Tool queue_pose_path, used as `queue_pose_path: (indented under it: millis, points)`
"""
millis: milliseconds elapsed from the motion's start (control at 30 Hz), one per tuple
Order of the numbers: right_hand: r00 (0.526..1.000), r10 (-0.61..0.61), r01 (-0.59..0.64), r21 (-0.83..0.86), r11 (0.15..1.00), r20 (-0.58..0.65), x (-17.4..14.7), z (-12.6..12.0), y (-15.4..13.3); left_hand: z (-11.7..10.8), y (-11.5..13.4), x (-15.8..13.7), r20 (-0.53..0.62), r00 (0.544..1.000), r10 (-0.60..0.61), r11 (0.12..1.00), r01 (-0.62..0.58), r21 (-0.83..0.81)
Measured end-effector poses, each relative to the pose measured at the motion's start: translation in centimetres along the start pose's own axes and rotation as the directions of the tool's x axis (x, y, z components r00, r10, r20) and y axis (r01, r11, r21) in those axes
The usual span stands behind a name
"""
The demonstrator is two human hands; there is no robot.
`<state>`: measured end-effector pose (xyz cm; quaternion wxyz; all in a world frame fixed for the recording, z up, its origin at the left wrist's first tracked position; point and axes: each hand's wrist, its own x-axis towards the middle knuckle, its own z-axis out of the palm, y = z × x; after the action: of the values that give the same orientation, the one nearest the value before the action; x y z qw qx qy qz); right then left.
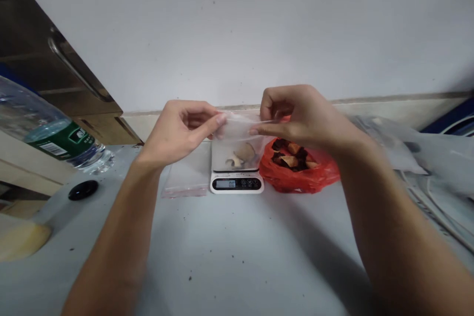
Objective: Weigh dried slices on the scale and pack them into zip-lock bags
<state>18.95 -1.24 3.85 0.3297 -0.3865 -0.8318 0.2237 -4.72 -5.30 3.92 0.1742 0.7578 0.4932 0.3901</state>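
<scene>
Between my two hands hangs a small clear plastic bag (242,131), with a few pale brown dried slices (244,152) in its lower part. My left hand (185,131) pinches the bag's upper left edge, and my right hand (292,111) pinches its upper right. Behind and below the bag is a white digital kitchen scale (237,175), its display reading 0.0. I cannot tell whether the bag touches the scale. Right of the scale sits an open red plastic bag (299,177) of dark and orange-brown dried pieces (292,155), partly under my right hand.
Flat clear bags (187,173) lie left of the scale. Further left are a tilted water bottle (66,138), a black round object (83,190) and a pale yellowish container (25,239). More plastic bags (392,148) and white cables (440,212) lie at right. A wall (237,34) rises behind.
</scene>
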Motion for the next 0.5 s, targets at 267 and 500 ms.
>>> queue_pose_path:
  millis: [267, 500]
  points:
    - [0.997, -0.046, 0.043, 0.057, 0.997, 0.061, 0.5, 0.8, -1.4, 0.4, 0.5, -0.2, -0.03, 0.991, 0.129, 0.969, -0.12, 0.216]
    - [0.992, -0.105, 0.092, 0.157, 0.983, 0.07, 0.9, 2.0, -1.6, 0.6, 0.5, -0.2, 0.058, 0.991, 0.118, 0.979, -0.126, 0.161]
